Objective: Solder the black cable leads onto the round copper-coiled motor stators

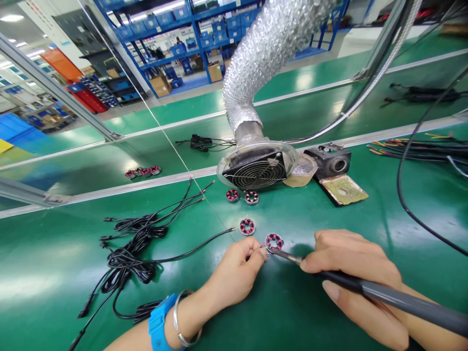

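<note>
A small round stator (274, 242) with red windings is seen lying on the green bench mat (329, 312), touched at its left edge by the pinched fingertips of the left hand (237, 270), where a thin wire (256, 248) seems to be pressed against it. The tip of a soldering iron (365, 287) is laid on the stator's lower rim; the iron is gripped pen-fashion by the right hand (351, 273), fingers curled around its dark shaft. Both wrists are rested low on the mat. Just left of the stator a second stator (247, 226) is placed; beyond it a fume extractor fan (256, 170) is set, and black cables (135, 248) are piled well left.
</note>
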The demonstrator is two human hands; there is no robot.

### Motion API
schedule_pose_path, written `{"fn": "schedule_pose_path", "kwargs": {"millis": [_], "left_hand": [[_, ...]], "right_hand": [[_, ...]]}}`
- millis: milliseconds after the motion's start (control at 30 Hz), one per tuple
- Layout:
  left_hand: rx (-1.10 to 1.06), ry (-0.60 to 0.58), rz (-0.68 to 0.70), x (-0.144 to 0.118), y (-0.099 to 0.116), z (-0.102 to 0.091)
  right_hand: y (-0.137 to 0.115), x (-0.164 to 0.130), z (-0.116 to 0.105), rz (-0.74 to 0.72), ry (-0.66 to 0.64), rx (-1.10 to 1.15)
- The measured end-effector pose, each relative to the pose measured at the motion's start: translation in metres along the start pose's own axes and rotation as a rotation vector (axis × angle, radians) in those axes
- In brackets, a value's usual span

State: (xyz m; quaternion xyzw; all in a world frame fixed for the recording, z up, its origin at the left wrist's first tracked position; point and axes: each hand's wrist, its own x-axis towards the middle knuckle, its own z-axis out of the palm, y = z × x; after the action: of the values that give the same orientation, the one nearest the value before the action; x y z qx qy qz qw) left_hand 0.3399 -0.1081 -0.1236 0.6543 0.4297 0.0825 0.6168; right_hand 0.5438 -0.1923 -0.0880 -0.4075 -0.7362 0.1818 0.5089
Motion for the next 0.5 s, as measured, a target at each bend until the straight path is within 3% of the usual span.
{"fn": "schedule_pose_path", "kwargs": {"millis": [300, 500], "left_hand": [[-0.235, -0.031, -0.094, 0.007, 0.004, -0.001], [-0.320, -0.026, -0.151, 0.006, 0.011, -0.003]], "right_hand": [[0.011, -0.005, -0.013, 0.018, 0.086, -0.061], [0.023, 0.001, -0.030, 0.025, 0.288, -0.277]]}}
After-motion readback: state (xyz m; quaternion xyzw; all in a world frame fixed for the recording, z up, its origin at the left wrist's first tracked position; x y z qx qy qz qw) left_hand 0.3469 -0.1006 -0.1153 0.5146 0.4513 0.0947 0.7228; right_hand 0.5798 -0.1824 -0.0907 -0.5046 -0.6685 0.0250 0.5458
